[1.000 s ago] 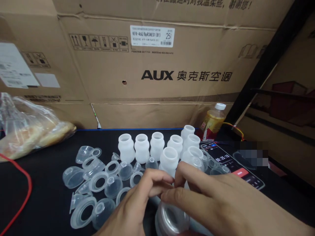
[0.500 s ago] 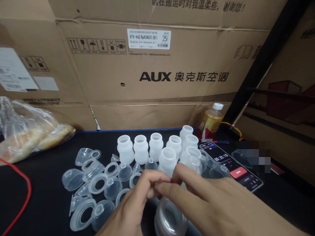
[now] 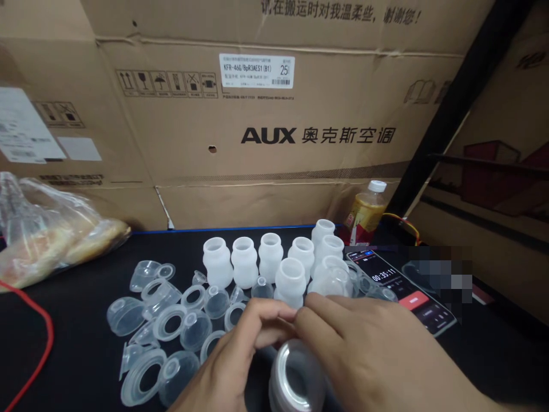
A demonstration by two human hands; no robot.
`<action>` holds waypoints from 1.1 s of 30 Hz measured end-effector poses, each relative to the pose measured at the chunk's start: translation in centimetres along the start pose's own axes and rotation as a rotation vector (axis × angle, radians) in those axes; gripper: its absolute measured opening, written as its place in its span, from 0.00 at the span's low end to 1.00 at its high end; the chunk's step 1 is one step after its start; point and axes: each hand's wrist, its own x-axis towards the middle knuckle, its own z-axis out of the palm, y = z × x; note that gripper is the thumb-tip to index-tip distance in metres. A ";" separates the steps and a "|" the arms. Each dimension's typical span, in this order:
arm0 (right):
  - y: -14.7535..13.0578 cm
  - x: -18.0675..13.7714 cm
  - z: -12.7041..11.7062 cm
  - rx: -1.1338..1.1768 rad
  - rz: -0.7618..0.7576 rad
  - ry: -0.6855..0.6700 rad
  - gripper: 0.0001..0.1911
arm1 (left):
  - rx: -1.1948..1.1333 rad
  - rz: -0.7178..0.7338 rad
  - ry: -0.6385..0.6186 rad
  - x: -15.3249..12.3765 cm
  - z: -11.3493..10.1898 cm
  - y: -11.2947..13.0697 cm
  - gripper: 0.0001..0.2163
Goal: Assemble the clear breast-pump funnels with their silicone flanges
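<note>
Cardboard cartons wall off the back of a black table (image 3: 77,343) strewn with clear plastic parts. Both hands meet low in the middle of the view over a clear cup with a silvery rim (image 3: 295,377), which lies on its side, mouth toward the camera, directly beneath the joined fingertips. Coming in from below, the left hand (image 3: 231,360) has its fingers curled and its thumb pressing toward the right hand (image 3: 364,355), which reaches across from the right, knuckles up, fingers bent down over the cup. Their fingertips pinch together at the cup's upper edge; whether anything small sits between them cannot be told. Just beyond the grip stand white ribbed bottles (image 3: 244,262); loose clear caps (image 3: 171,320) lie to its left, a phone (image 3: 403,286) to its right.
</note>
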 end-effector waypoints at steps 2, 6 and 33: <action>0.0 0.1 -0.3 -0.016 0.010 -0.073 0.08 | 0.010 0.130 -0.035 -0.1 -0.3 -0.6 0.37; -0.4 1.1 -0.7 -0.115 -0.001 -0.101 0.19 | 0.129 -0.024 -0.007 -0.8 -0.5 -0.5 0.39; -0.3 0.8 -0.9 -0.098 -0.074 -0.179 0.11 | 0.226 0.122 0.028 0.1 0.0 -0.3 0.40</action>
